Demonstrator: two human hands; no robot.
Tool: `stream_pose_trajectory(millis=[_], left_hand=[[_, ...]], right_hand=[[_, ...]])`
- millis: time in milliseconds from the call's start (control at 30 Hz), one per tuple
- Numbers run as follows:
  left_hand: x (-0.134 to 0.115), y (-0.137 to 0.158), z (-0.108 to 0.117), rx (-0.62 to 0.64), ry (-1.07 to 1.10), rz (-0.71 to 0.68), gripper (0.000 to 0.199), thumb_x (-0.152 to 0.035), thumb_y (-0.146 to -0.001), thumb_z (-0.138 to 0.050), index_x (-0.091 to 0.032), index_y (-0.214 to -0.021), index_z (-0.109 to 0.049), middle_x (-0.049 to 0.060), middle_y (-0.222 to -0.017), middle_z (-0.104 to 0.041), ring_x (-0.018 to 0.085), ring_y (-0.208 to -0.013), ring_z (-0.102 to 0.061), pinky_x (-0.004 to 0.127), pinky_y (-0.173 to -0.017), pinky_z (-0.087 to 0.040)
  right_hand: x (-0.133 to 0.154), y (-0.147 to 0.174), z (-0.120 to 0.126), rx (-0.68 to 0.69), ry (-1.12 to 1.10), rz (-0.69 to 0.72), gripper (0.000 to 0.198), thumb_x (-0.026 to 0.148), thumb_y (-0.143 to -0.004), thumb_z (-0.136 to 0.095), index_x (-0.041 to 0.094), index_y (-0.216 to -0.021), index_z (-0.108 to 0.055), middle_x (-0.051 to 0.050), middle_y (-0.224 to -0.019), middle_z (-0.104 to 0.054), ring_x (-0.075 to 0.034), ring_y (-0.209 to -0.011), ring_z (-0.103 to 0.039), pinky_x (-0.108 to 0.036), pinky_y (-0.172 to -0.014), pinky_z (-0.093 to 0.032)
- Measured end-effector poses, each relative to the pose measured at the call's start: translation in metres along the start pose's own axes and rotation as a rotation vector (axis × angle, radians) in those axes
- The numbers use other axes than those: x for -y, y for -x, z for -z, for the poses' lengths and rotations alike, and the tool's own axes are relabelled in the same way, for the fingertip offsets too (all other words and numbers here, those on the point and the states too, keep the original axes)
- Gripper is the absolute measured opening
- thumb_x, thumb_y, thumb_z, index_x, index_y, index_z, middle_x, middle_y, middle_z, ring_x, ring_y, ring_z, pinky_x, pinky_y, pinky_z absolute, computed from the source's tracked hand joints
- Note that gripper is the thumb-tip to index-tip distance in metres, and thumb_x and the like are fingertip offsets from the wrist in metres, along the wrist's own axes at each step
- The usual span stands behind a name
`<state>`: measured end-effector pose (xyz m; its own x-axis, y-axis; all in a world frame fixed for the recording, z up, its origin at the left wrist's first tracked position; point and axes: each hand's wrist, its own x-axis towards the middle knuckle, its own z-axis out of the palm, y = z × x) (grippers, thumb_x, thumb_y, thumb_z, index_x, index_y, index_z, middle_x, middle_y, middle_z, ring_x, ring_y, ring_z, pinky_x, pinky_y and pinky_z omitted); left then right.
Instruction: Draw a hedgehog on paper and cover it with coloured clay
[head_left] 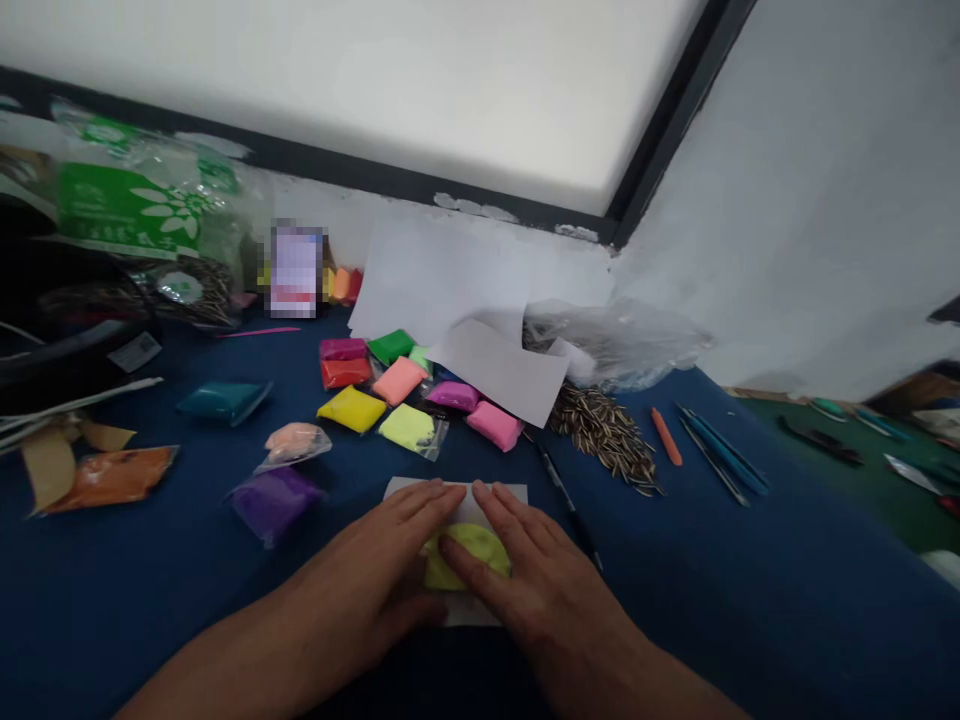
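Observation:
A flattened piece of yellow-green modelling clay (474, 552) lies on a small white sheet of paper (480, 610) in front of me. My left hand (397, 550) rests along its left side, fingers stretched forward over the paper and the thumb low near the clay's edge. On the other side is my right hand (532, 560), its fingers extended and its thumb lying across the clay's top. Both hands are open, touching the clay rather than gripping it. Parts of the clay's left and right edges are hidden beneath them.
Packets of coloured clay, such as a purple one (276, 500) and a yellow one (352, 409), lie around the blue table (360, 660). To the right are a pen (566, 495), a pile of sunflower seeds (604, 435) and blue tweezers (724, 450). White sheets (442, 270) lean at the back.

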<state>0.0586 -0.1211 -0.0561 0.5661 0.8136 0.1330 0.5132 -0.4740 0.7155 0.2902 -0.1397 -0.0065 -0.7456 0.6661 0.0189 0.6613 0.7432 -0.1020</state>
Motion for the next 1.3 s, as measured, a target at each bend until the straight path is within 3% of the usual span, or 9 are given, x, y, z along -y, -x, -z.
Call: stream_pose_trajectory(millis=[300,500,700,833,1033,1300], left_hand=[[0.004,0.001,-0.001,0.012,0.020,0.016,0.083,-0.012,-0.081,-0.068,-0.038,-0.153,-0.037,0.000,-0.162,-0.041,0.030,-0.147,-0.039,0.054,-0.120,-0.034],[0.004,0.002,0.001,-0.011,0.028,-0.004,0.077,-0.016,-0.084,-0.068,-0.035,-0.153,-0.039,0.004,-0.160,-0.044,0.030,-0.147,-0.039,0.053,-0.119,-0.035],[0.006,0.000,-0.001,-0.021,0.037,0.002,0.070,-0.026,-0.087,-0.070,-0.035,-0.150,-0.042,0.004,-0.159,-0.046,0.031,-0.146,-0.041,0.052,-0.119,-0.036],[0.005,0.000,-0.001,-0.010,0.036,0.030,0.074,-0.023,-0.085,-0.071,-0.035,-0.151,-0.041,0.003,-0.159,-0.046,0.031,-0.146,-0.040,0.053,-0.120,-0.034],[0.007,0.003,0.001,0.029,-0.014,0.048,0.085,-0.017,-0.083,-0.070,-0.042,-0.155,-0.034,-0.001,-0.163,-0.038,0.030,-0.149,-0.035,0.055,-0.120,-0.033],[0.004,0.001,0.005,0.057,-0.060,0.009,0.071,-0.016,-0.081,-0.071,-0.041,-0.144,-0.052,0.000,-0.163,-0.038,0.032,-0.147,-0.039,0.054,-0.117,-0.037]], right_hand=[[-0.002,-0.002,-0.002,-0.027,0.058,-0.028,0.044,0.023,-0.101,-0.054,0.018,-0.145,-0.054,-0.028,-0.156,-0.040,-0.042,-0.144,-0.038,-0.057,-0.108,-0.047],[0.003,-0.002,0.001,-0.056,0.015,0.051,0.053,0.023,-0.099,-0.055,0.017,-0.150,-0.046,-0.030,-0.157,-0.037,-0.042,-0.146,-0.035,-0.057,-0.109,-0.046],[0.006,0.001,-0.007,-0.092,0.056,0.033,0.044,0.027,-0.101,-0.054,0.021,-0.144,-0.052,-0.026,-0.160,-0.035,-0.041,-0.148,-0.032,-0.057,-0.110,-0.045],[0.003,0.004,-0.005,-0.095,0.060,0.048,0.047,0.031,-0.099,-0.058,0.019,-0.144,-0.053,-0.027,-0.160,-0.033,-0.041,-0.148,-0.032,-0.056,-0.110,-0.045],[-0.002,0.010,0.008,-0.038,0.168,-0.009,0.050,0.024,-0.097,-0.058,0.017,-0.146,-0.052,-0.030,-0.155,-0.040,-0.046,-0.142,-0.040,-0.061,-0.102,-0.051],[-0.005,0.014,0.006,0.012,0.204,-0.054,0.050,0.027,-0.097,-0.061,0.022,-0.146,-0.053,-0.028,-0.155,-0.041,-0.046,-0.140,-0.043,-0.062,-0.100,-0.052]])
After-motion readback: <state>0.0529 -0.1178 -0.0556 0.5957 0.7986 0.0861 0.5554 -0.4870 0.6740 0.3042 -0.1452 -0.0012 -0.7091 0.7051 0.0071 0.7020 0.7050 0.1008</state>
